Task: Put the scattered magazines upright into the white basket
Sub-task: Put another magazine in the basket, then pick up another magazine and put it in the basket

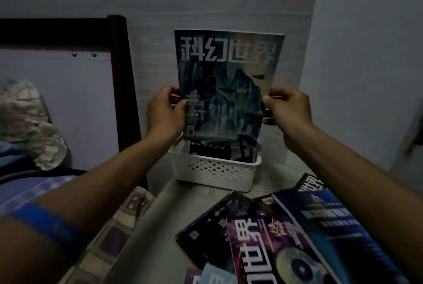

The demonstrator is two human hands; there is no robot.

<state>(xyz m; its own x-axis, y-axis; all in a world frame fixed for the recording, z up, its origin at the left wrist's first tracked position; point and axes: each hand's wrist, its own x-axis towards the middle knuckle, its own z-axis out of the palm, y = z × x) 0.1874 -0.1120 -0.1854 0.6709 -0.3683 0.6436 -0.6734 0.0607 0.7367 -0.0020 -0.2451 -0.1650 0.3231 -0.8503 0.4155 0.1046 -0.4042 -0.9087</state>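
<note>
1. Head view, held magazine (225,82): one copy, upright, cover toward the camera. Blue-green cover art of a rocky peak, large pale title characters across the top that read mirrored, a small barcode patch near the lower left. Its lower edge sits at the mouth of the white basket (215,172), above the items already inside.
2. Left hand (166,112): grips the magazine's left edge, thumb on the cover, fingers curled behind it.
3. Right hand (286,109): pinches the right edge, thumb in front, fingers wrapped behind.
4. White basket: rectangular, perforated plastic walls, standing on the bench (158,226) against the back wall. Dark upright items already stand in it; whether they are magazines cannot be told for certain.
5. Scattered magazines (274,238): overlapping heap lying flat on the bench, near right of the basket and well apart from it. Uppermost are a purple cover (263,249) with large white characters and a disc motif, a blue cover (338,226) partly under the right forearm, and a dark cover (206,233) at the left of the heap.
6. Surroundings: dark wooden bed frame (119,77) left of the basket, crumpled patterned cloth (29,123) at far left, a chequered fabric (119,226) along the bench's left edge.
7. Obstruction: both forearms cross the foreground. Lighting dim; fine print unreadable.
</note>
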